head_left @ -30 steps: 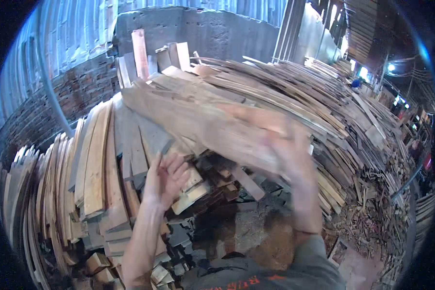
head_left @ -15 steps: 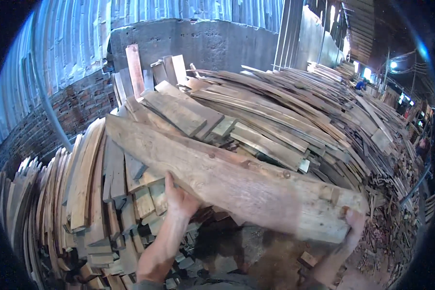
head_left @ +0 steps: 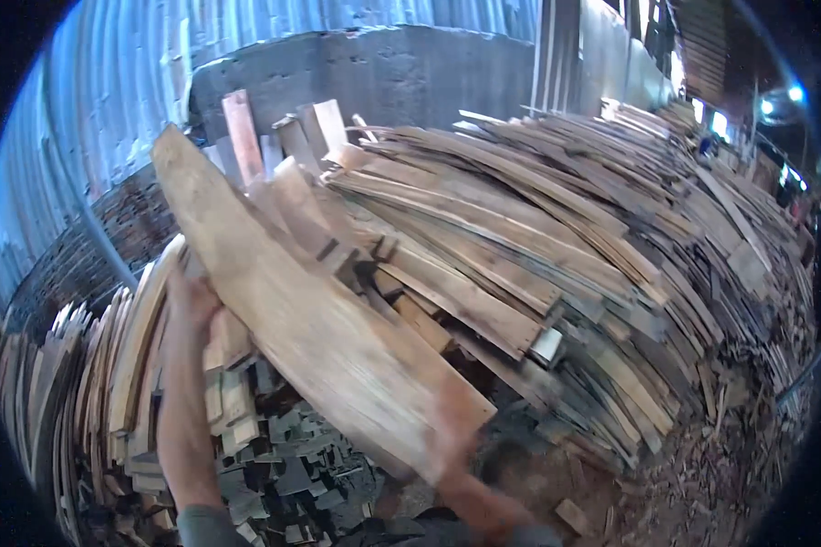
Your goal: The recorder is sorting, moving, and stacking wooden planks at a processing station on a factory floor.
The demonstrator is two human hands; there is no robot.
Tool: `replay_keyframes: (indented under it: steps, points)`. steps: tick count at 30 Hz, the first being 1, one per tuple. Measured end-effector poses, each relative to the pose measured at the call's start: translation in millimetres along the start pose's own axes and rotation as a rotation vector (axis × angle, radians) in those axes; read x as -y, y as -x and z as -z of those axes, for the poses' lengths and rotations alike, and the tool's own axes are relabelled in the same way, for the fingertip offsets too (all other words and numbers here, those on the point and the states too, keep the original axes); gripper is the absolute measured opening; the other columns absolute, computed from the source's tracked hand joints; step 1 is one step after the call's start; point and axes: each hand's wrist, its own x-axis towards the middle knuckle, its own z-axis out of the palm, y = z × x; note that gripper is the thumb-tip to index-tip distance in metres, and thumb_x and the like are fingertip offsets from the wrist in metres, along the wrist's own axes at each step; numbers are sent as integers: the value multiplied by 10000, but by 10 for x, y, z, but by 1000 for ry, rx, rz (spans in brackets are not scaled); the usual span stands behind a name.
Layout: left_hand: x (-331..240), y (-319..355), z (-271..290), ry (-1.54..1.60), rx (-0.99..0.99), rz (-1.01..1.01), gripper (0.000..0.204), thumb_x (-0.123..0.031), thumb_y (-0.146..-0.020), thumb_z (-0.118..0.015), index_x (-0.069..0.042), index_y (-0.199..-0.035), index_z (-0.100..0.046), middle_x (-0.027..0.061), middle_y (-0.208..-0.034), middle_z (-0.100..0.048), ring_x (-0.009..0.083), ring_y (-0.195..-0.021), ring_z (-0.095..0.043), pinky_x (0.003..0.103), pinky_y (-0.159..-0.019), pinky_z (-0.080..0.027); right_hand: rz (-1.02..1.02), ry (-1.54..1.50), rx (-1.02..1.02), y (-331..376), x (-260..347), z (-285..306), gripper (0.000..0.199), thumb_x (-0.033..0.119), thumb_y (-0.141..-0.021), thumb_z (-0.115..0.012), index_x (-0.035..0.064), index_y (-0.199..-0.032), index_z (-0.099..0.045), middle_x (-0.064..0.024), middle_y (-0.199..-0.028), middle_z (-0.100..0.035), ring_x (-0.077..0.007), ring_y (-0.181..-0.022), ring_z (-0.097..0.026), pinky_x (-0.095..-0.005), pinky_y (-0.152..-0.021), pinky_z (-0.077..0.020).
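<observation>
A long, wide wooden plank (head_left: 292, 305) slants across the view, its far end high at the left and its near end low at the centre. Its left edge is in my left hand (head_left: 194, 296), whose fingers partly go out of sight beside the wood. At the near end my right hand (head_left: 453, 430), smeared by motion, is closed on the plank. Beneath and beyond the plank lie shorter boards, stacked with their cut ends toward me.
A large heap of long boards (head_left: 511, 228) stretches to the right. Stacked planks (head_left: 141, 346) stand at the left. Behind rise a grey wall (head_left: 337, 82) and corrugated metal sheeting (head_left: 119, 109). Wood offcuts (head_left: 292, 474) and scraps litter the ground.
The plank has swung from lying crosswise to a steeper slant, its far end up and leftward. My left hand has moved left and up; my right hand has come left toward the middle.
</observation>
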Motion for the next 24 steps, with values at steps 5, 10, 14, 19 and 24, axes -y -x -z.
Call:
replay_keyframes:
  steps: [5, 10, 14, 19, 24]
  points:
    - [353, 122, -263, -747, -109, -599, 739, -545, -977, -512, 10, -1455, -414, 185, -1479, -435, 294, -1355, -438, 464, -1119, -343, 113, 105, 156, -1047, 160, -877, 780, 368, -959, -648, -53, -1500, -278, -241, -1332, -517, -208, -974, -644, -297, -769, -545]
    - [1024, 919, -137, -1578, -44, -1021, 616, -365, -993, -548, 21, -1455, -420, 217, -1498, -398, 356, -1420, -340, 469, -1164, -256, -224, 6, 596, -405, -118, -378, 551, 333, -958, -661, -19, -1356, -518, -136, -1083, -660, -136, -913, -637, -292, -745, -527]
    - [1365, 445, -124, -1740, 2, -1204, 598, -424, -996, -506, 7, -1410, -490, 247, -1469, -419, 388, -1409, -345, 486, -1159, -259, -211, 79, 470, 183, -376, -128, 325, 288, -952, -646, -15, -1072, -649, -105, -888, -676, -151, -801, -642, -326, -722, -510]
    - [1517, -58, -75, -1858, 35, -1359, 617, -528, -988, -459, -61, -1383, -544, 213, -1400, -508, 417, -1291, -453, 519, -1108, -324, -175, -26, 361, 571, -444, -208, 290, 252, -924, -651, -16, -1036, -649, -142, -860, -689, -234, -725, -646, -375, -674, -496]
    - [1490, -208, -106, -2037, 125, -1951, 658, -502, -953, -581, -71, -1433, -452, 162, -1262, -612, 359, -1121, -586, 506, -908, -510, -180, 20, 193, 728, -253, -53, 269, 217, -924, -652, -13, -1062, -646, -125, -819, -674, -214, -699, -634, -357, -652, -493]
